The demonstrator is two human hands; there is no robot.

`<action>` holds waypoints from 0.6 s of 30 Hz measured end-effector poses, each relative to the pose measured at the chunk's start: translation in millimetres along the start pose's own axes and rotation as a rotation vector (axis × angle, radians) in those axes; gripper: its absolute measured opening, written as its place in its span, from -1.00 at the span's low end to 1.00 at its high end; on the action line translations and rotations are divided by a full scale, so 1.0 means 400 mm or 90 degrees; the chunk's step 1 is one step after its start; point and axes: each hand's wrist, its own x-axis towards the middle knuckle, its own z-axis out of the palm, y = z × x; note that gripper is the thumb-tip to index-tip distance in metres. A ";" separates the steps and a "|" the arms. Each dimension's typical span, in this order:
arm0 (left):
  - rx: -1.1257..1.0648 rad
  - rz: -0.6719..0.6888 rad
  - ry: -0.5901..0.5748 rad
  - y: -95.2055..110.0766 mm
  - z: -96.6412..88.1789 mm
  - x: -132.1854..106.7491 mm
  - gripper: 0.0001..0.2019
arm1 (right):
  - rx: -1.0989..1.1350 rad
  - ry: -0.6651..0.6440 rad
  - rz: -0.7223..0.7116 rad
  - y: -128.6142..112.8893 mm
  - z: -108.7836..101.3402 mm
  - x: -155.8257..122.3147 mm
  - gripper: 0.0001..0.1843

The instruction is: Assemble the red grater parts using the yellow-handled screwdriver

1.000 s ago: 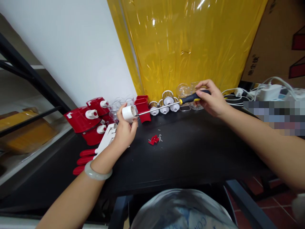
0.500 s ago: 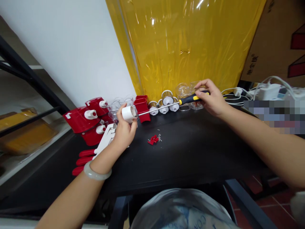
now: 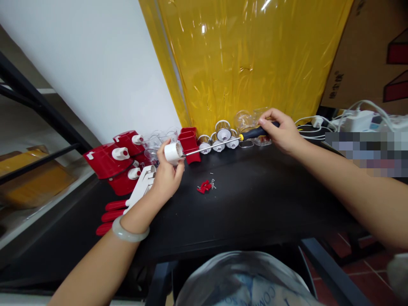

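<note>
My left hand point(image 3: 168, 174) is closed round a white plastic cylinder point(image 3: 172, 153), its open end turned to the right. In my right hand point(image 3: 279, 129) is the dark, yellow-marked handle of a long screwdriver point(image 3: 213, 145). The shaft runs left across the table, and its tip is at the mouth of the cylinder; whether it touches a screw inside is hidden. Below the shaft, small red plastic pieces point(image 3: 204, 187) and several screws point(image 3: 213, 183) lie on the black table point(image 3: 255, 204).
Red housings with white knobs point(image 3: 106, 159) and white parts with red handles point(image 3: 140, 187) are at left. Behind stand red containers point(image 3: 189, 144), drum-shaped graters point(image 3: 223, 131) and clear plastic cups point(image 3: 245, 121). White cables and adapters point(image 3: 358, 121) lie at right, beside a cardboard box point(image 3: 357, 55).
The fingers of my right hand have shifted their grip on the screwdriver handle, which looks turned. The white cylinder stays in my left hand, almost in the same place.
</note>
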 end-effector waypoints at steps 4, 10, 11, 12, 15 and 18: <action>0.001 0.008 -0.012 -0.006 0.003 -0.002 -0.30 | 0.112 -0.004 0.019 -0.023 0.008 0.002 -0.62; 0.010 0.031 -0.023 -0.013 0.007 -0.003 -0.31 | 0.212 -0.013 0.065 -0.036 0.013 0.002 -0.62; 0.007 0.030 -0.024 -0.014 0.006 -0.004 -0.31 | 0.200 -0.010 0.062 -0.032 0.012 0.003 -0.61; 0.003 0.028 -0.024 -0.015 0.006 -0.004 -0.31 | 0.174 -0.011 0.059 -0.026 0.010 0.004 -0.58; 0.005 0.033 -0.019 -0.015 0.004 -0.004 -0.29 | 0.064 -0.022 0.057 -0.004 0.004 0.008 -0.50; 0.025 0.045 -0.014 -0.013 0.003 -0.003 -0.29 | 0.044 0.007 0.040 0.011 0.002 0.013 -0.52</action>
